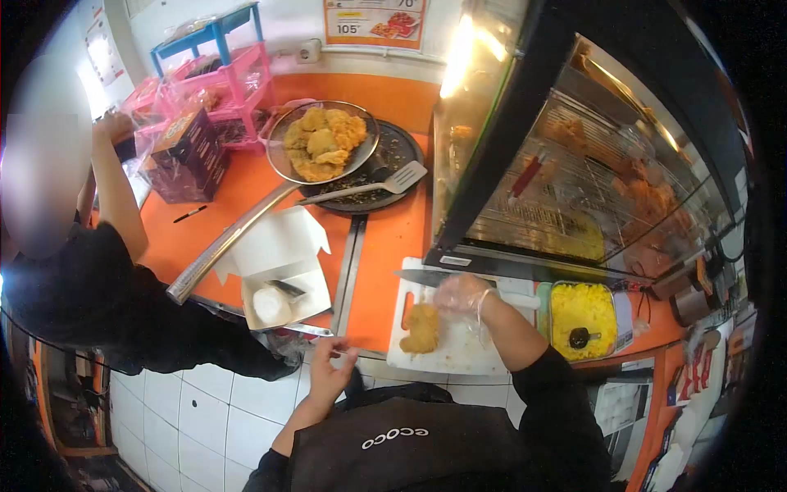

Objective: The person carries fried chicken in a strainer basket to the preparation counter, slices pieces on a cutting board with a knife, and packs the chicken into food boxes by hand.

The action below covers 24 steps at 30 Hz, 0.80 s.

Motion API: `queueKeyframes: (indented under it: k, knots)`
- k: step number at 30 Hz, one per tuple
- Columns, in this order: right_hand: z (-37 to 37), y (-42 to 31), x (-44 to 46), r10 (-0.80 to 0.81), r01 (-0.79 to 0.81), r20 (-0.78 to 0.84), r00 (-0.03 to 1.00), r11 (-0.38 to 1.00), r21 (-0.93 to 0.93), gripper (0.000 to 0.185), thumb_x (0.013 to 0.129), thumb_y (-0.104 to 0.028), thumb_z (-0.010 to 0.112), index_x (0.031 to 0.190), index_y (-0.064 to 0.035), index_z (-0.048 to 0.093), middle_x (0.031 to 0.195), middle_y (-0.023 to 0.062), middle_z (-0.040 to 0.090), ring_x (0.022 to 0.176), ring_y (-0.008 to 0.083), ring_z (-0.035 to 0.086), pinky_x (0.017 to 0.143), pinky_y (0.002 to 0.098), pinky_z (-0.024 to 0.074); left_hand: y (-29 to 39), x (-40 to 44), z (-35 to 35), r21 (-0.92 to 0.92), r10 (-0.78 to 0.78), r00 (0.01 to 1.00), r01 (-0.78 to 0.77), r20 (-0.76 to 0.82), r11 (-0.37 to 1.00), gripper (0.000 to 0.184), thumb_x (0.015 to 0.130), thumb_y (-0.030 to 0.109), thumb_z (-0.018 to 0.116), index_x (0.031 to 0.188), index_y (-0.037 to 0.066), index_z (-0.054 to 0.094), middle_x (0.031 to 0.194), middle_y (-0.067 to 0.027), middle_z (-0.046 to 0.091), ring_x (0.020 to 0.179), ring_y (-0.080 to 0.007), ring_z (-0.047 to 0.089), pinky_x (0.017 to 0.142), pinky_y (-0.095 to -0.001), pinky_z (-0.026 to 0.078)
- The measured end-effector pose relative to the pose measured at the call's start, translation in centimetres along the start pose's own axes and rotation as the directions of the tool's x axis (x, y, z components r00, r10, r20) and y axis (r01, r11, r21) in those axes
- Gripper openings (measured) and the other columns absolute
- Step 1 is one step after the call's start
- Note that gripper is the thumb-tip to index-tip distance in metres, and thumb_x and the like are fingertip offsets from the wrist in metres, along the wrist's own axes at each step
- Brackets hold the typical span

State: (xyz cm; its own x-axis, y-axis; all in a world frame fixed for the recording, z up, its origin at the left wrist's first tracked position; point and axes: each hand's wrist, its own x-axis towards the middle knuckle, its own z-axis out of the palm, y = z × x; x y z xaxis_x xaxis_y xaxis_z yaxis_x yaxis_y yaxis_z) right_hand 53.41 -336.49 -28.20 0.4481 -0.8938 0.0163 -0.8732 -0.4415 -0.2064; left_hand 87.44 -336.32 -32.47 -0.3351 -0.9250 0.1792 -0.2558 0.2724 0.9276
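1. Nearest is a dark apron with white lettering, between the person's two arms.
2. Left hand, bare, hangs by the near edge of the orange counter, fingers loosely bent and spread, holding nothing.
3. Right hand, clear-gloved, covers the middle of the knife above the white cutting board; whether its fingers pinch anything, I cannot tell.
4. Fried piece lies on the board's left part, on the near side of the blade, beside that hand.
5. Left of the board, an open white box holds a white mound.
6. Right of it sits yellow food.
7. Farther off, a strainer holds more fried food.
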Motion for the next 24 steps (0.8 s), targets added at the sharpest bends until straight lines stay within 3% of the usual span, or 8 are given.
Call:
queueKeyframes:
  k: [1, 3, 6, 9, 12, 15, 19, 24]
  knots:
    - [-0.4, -0.3, -0.9, 0.247, -0.253, 0.151, 0.957, 0.967, 0.024, 0.03, 0.071, -0.035, 0.061, 0.083, -0.0089, 0.067, 0.081, 0.0109, 0.065, 0.077, 0.0268, 0.061, 0.071, 0.0363, 0.0483, 1.1, 0.3, 0.9, 0.006, -0.031, 0.998, 0.031, 0.054, 1.0, 0.033, 0.074, 0.019, 0.072, 0.098, 0.002, 0.057, 0.093, -0.0116, 0.057, 0.082, -0.0255, 0.056, 0.071, -0.0336, 0.046]
    - [-1.9, -1.5, -2.6, 0.634, -0.69, 0.433, 0.64, 0.723, -0.039, 0.036, 0.072, -0.037, 0.058, 0.095, -0.0112, 0.067, 0.092, 0.0111, 0.066, 0.086, 0.0268, 0.062, 0.077, 0.0365, 0.048, 2.6, 1.4, 2.7, 0.194, 0.196, 0.971, -0.219, 0.134, 0.956, 0.034, 0.072, 0.021, 0.072, 0.097, 0.003, 0.057, 0.093, -0.0124, 0.057, 0.086, -0.0285, 0.055, 0.074, -0.0367, 0.044]
    - [-1.4, 0.8, -7.2, 0.71, -0.704, 0.039, 0.703, 0.703, -0.103, 0.044, 0.074, -0.025, 0.057, 0.116, -0.0145, 0.057, 0.104, 0.012, 0.063, 0.095, 0.0267, 0.06, 0.083, 0.0359, 0.0467, 3.1, 2.1, 5.8, 0.274, 0.329, 0.912, -0.39, 0.243, 0.879, 0.035, 0.07, 0.024, 0.072, 0.095, 0.004, 0.059, 0.094, -0.0135, 0.057, 0.093, -0.033, 0.052, 0.079, -0.0422, 0.041]
    - [1.3, 4.3, -10.4, 0.785, -0.715, 0.139, 0.603, 0.61, -0.341, 0.052, 0.074, -0.015, 0.054, 0.126, -0.0162, 0.048, 0.106, 0.0146, 0.062, 0.098, 0.03, 0.059, 0.085, 0.0375, 0.0464, 3.8, 3.2, 7.5, 0.315, 0.327, 0.887, -0.428, 0.327, 0.847, 0.034, 0.071, 0.024, 0.071, 0.096, 0.004, 0.06, 0.095, -0.0134, 0.057, 0.093, -0.0321, 0.053, 0.079, -0.0421, 0.041]
    - [2.0, 3.9, -12.0, 0.723, -0.704, -0.057, 0.689, 0.648, -0.289, 0.059, 0.074, -0.008, 0.05, 0.132, -0.0167, 0.041, 0.107, 0.0155, 0.061, 0.098, 0.0334, 0.059, 0.086, 0.0378, 0.0463, 3.7, 4.6, 8.4, 0.317, 0.32, 0.9, -0.408, 0.295, 0.856, 0.031, 0.073, 0.02, 0.067, 0.099, 0.004, 0.06, 0.1, -0.0131, 0.059, 0.097, -0.0316, 0.053, 0.082, -0.0418, 0.041]
    - [-1.3, 1.4, -11.6, 0.695, -0.665, 0.084, 0.714, 0.711, -0.229, 0.053, 0.078, -0.016, 0.054, 0.13, -0.0158, 0.045, 0.103, 0.0162, 0.063, 0.097, 0.0342, 0.059, 0.085, 0.0387, 0.0468, 2.9, 7.1, 7.9, 0.347, 0.385, 0.89, -0.451, 0.244, 0.823, 0.035, 0.076, 0.006, 0.056, 0.111, 0.002, 0.057, 0.117, -0.0147, 0.055, 0.111, -0.0334, 0.048, 0.095, -0.0447, 0.036]
    - [-2.5, -3.6, -10.9, 0.773, -0.768, 0.066, 0.631, 0.61, 0.196, 0.043, 0.081, -0.038, 0.056, 0.113, -0.0087, 0.058, 0.091, 0.0208, 0.063, 0.09, 0.0355, 0.061, 0.08, 0.0422, 0.0474, 4.4, 10.5, 7.8, 0.542, 0.39, 0.829, -0.558, 0.4, 0.629, 0.054, 0.075, 0.001, 0.05, 0.129, 0.003, 0.042, 0.135, -0.0159, 0.041, 0.127, -0.0337, 0.035, 0.105, -0.0472, 0.025]
    - [-1.7, -7.1, -9.0, 0.811, -0.857, 0.277, 0.516, 0.482, 0.184, 0.046, 0.086, -0.045, 0.049, 0.098, -0.0033, 0.062, 0.095, 0.0203, 0.063, 0.089, 0.0362, 0.06, 0.08, 0.0451, 0.0459, 4.3, 12.5, 8.7, 0.567, 0.343, 0.745, -0.662, 0.572, 0.491, 0.065, 0.073, -0.002, 0.05, 0.136, 0.005, 0.034, 0.142, -0.0149, 0.031, 0.134, -0.0326, 0.025, 0.109, -0.0475, 0.019]
